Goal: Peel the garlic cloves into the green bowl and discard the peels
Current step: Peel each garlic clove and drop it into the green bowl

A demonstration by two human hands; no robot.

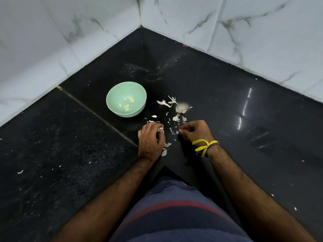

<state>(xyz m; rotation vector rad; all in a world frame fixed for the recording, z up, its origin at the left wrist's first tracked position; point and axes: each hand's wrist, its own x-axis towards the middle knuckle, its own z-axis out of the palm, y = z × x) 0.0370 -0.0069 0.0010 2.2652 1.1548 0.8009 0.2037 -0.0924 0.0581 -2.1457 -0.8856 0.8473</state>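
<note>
fingers (161, 130) of left hand (151, 140) curl over something white, mostly hidden.

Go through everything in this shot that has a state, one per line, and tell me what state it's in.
Green bowl: upright on the counter, a few peeled cloves inside.
Garlic bulb: broken open, lying right of the bowl.
Peels: scattered loose on the counter between the bulb and the hands.
Left hand: fingers curled around a whitish garlic piece.
Right hand: fingertips pinching a small peel.

Green bowl (126, 99) upright on black counter, few peeled garlic cloves (128, 104) inside, papery peels (172, 119) scattered beside it
</note>
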